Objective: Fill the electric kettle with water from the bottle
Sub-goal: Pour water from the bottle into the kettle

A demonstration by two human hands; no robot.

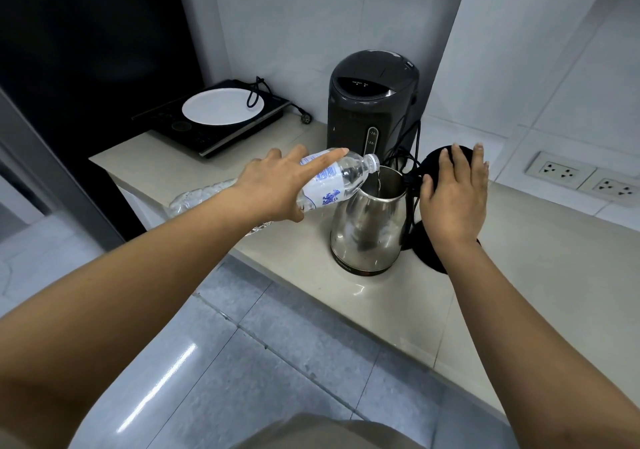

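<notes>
A person stands at a beige counter (pixel 381 310). The left hand (pixel 277 185) has its grip wrapped around a clear plastic water bottle (pixel 332 181), tilted so its open neck sits over the mouth of a steel electric kettle (pixel 369 220), with a thin stream of water falling in. The right hand (pixel 453 192) rests with fingers spread flat on the kettle's raised black lid (pixel 433 161), holding nothing. A dark hot-water dispenser (pixel 372 102) stands just behind the kettle.

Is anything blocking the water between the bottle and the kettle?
Nothing visible does. The left hand tilts the clear plastic water bottle with its mouth right over the open top of the shiny steel electric kettle. The right hand holds the black round lid back, away from the opening.
</notes>
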